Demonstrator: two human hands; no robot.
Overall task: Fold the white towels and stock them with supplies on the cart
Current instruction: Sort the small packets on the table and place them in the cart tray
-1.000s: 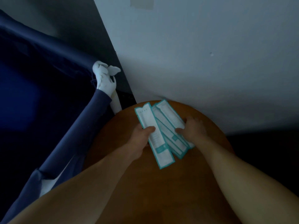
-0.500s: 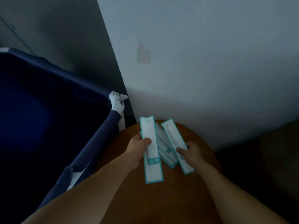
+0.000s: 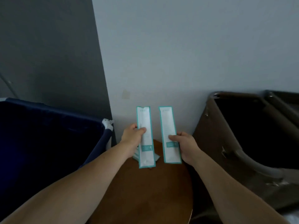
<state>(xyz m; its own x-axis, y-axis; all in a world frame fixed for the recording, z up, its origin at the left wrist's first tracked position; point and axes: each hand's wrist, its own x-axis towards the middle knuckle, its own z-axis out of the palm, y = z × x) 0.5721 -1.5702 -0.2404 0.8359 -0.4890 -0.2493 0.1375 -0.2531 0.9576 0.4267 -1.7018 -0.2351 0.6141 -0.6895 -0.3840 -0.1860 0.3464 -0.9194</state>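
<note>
Two long white sachets with teal borders are held upright above a round wooden table (image 3: 145, 191). My left hand (image 3: 131, 139) grips the left sachet (image 3: 144, 126) at its middle. My right hand (image 3: 186, 146) grips the right sachet (image 3: 167, 125) at its lower half. Both are lifted clear of the table. More of the same sachets (image 3: 136, 155) lie on the table, mostly hidden behind my left hand and the left sachet. No towel is in view.
A dark blue fabric laundry bin (image 3: 48, 143) on a white frame stands at the left of the table. A brown bin (image 3: 242, 143) stands at the right, a second one behind it. A pale wall is close behind the table.
Both hands have lifted one sachet each off the table and spread them apart, upright. The head has tilted up, which brings the brown bin into view.
</note>
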